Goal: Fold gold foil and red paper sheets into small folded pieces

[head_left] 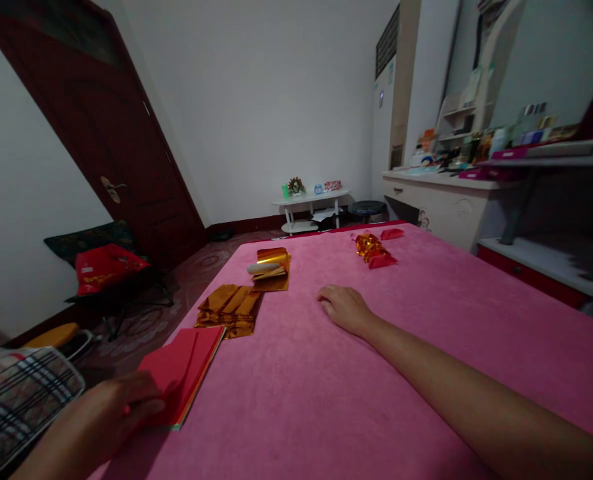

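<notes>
My left hand [119,407] is at the near left, its fingers and thumb closed on the edge of a sheet of red paper [189,363]. That sheet lies on a stack of coloured paper, with green and orange edges showing below. My right hand [345,309] rests on the pink cloth with its fingers curled together and nothing visible in them. Just beyond the stack lies a pile of folded gold foil paper [231,310]. Behind that, a gold foil roll [272,257] sits with a pale greyish oblong piece. Farther right lie gold and red folded foil pieces [369,247].
The pink cloth [301,400] covers a wide flat surface. A chair with a red cushion [109,267] stands left, near a dark red door [111,133]. At the back are a small white table [311,198] and a round stool [366,209]. A cluttered dresser [436,190] stands right.
</notes>
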Motion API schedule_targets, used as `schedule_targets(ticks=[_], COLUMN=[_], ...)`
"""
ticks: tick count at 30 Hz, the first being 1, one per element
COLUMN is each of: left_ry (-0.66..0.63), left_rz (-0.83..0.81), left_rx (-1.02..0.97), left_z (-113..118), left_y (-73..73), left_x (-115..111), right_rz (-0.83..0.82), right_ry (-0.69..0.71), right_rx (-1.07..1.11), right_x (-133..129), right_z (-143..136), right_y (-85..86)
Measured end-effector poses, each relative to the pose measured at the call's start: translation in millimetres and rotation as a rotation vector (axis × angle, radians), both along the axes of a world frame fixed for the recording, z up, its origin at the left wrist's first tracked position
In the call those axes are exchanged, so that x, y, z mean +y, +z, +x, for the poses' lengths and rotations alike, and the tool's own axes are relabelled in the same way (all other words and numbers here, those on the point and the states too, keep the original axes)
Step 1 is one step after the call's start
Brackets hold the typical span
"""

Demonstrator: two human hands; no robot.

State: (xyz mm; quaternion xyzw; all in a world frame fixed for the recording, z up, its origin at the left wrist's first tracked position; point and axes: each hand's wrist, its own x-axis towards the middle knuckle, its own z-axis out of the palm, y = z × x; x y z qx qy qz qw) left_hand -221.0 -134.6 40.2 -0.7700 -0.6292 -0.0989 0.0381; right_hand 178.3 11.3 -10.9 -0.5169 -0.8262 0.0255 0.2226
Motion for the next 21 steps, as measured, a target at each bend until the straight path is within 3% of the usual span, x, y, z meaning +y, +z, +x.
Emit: schedule_targets(ticks=[1, 4, 6, 9, 11, 15, 18, 21], left_ry=[-0.077, -0.057, 0.013, -0.083, -0.202, -0.439, -0.567, -0.616], left_rz=[-0.069, 0.042, 0.122, 0.188, 0.178, 0.166, 0.207, 0.241], left_rx=[0.025, 0.059, 0.083, 0.159, 0.204, 0.293, 0.134, -0.107], left_z=[0.8, 19.2, 49.1, 111.9, 155.1, 222.5, 247.6, 247.2], left_y=[8.3, 34.5, 49.2, 58.9, 54.1, 26.5, 7.7, -0.9], left_x=[6.2, 24.0, 33.2, 45.5, 54.6, 70.5, 75.1, 77.5], right_rz=[-0.003, -0.007, 0.002, 0.069, 0.138, 0.232, 0.231, 0.208], right_ry=[-0.004, -0.008, -0.002, 0.022, 0.088, 0.330, 0.467, 0.478], right_rx=[0.002, 0.008, 0.038, 0.171, 0.266, 0.298, 0.248, 0.292], right_x=[-0.2, 0.0, -0.6, -6.4, -13.9, -28.1, -27.8, -18.3], right_z=[-0.3, -0.3, 0.4, 2.4, 4.4, 9.7, 14.7, 19.4], right_y=[0.1, -0.8, -1.2, 2.6, 8.5, 18.4, 16.4, 9.6])
